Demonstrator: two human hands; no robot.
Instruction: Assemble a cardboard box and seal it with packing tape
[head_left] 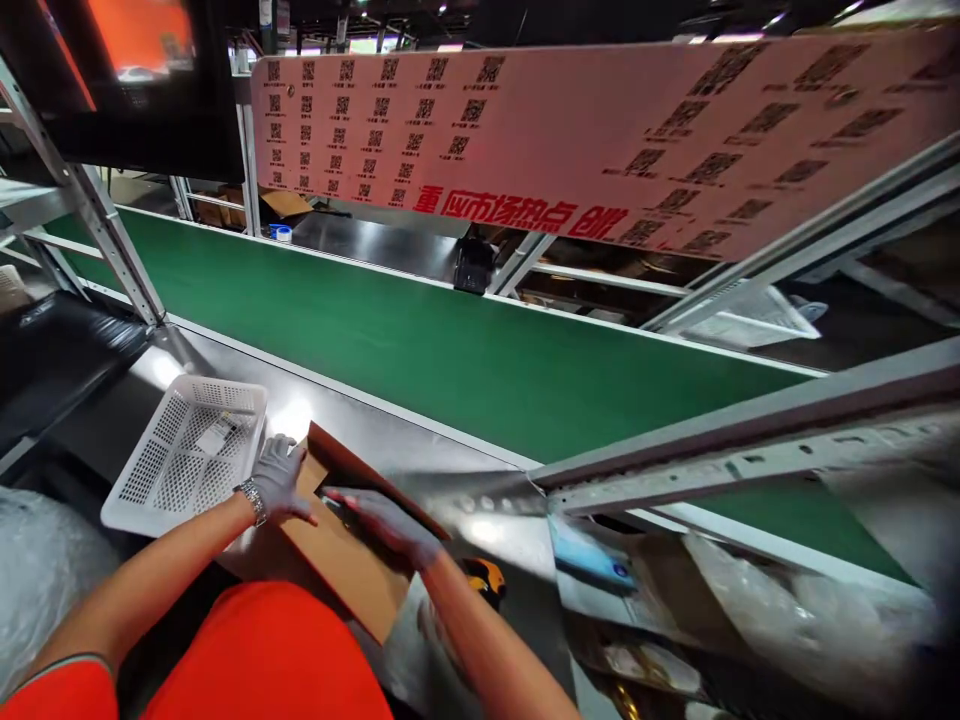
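Your left hand (279, 478), in a grey glove, lies with its fingers (289, 447) spread and fairly flat on the far left corner of the box (341, 555), pressing the cardboard rather than gripping it. A watch (253, 498) sits on that wrist. Your right hand (386, 520), also gloved, stretches its fingers (341, 495) out long and nearly straight along the box's upper edge, at the dark opening under the raised flap; they touch the cardboard, but motion blur keeps you from telling whether they curl around the edge or just rest on it.

The box is brown cardboard, lying on the steel table (420, 450) right in front of you, between your arms, with one flap standing up on the far side. Its near end is hidden by your orange shirt (262, 650).

Just left of the box, touching or nearly touching your left hand, is a white perforated tray (161, 465) with a small item inside, too small to identify. A yellow and black object (486, 578) peeks out behind your right forearm, mostly covered. Beyond the table runs a green belt (450, 350), and above it hangs a pink board (600, 130) printed with codes. The lower right is blurred: plastic wrap and a blue shape, hard to make out.
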